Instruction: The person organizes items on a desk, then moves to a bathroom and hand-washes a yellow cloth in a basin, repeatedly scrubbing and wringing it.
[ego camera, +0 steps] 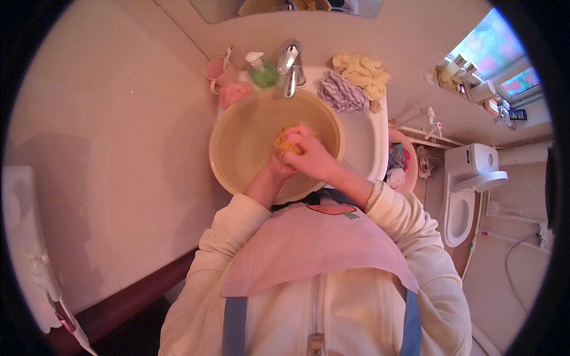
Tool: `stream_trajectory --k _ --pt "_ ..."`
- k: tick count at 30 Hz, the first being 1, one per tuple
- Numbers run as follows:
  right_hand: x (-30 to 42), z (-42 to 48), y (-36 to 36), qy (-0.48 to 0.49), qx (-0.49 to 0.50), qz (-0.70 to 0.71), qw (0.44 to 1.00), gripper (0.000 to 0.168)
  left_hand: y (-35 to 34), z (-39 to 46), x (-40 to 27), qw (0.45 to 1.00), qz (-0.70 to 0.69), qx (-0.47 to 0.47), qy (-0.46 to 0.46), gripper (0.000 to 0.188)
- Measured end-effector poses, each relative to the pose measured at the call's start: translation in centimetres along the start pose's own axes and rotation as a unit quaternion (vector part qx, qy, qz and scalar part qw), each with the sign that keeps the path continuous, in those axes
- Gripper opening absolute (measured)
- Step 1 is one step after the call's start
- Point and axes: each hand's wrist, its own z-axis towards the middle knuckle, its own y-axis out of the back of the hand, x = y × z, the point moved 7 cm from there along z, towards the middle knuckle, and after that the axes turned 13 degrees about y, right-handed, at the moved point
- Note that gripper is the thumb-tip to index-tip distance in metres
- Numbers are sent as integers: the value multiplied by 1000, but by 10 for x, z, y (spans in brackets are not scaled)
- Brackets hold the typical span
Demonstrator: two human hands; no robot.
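Observation:
My left hand (281,167) and my right hand (311,150) are pressed together over a yellow wash basin (242,149). Squeezed between them is a bunched yellow cloth (285,144), mostly covered by my fingers. My right hand lies over the top of it, and my left supports it from below. The basin rests on a white sink (363,151), under a chrome faucet (290,80). Small glints beside the cloth look like water drops; how much water the basin holds is hard to see.
Behind the basin stand a pink mug (220,76) and a green soap pump bottle (263,74). Pink cloth (236,93), purple striped cloth (342,92) and pale yellow cloth (363,73) lie on the sink's ledge. To the right are a pink tub (410,155) of laundry and a toilet (461,218).

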Motion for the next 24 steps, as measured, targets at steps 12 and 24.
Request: stream_trajectory --k 12,24 --pt "4 2 -6 -93 48 -61 993 26 27 7 19 947 -304 -50 95 39" --pt "-6 10 12 -76 12 -12 997 19 -28 -4 0 911 -367 -16 189 44"
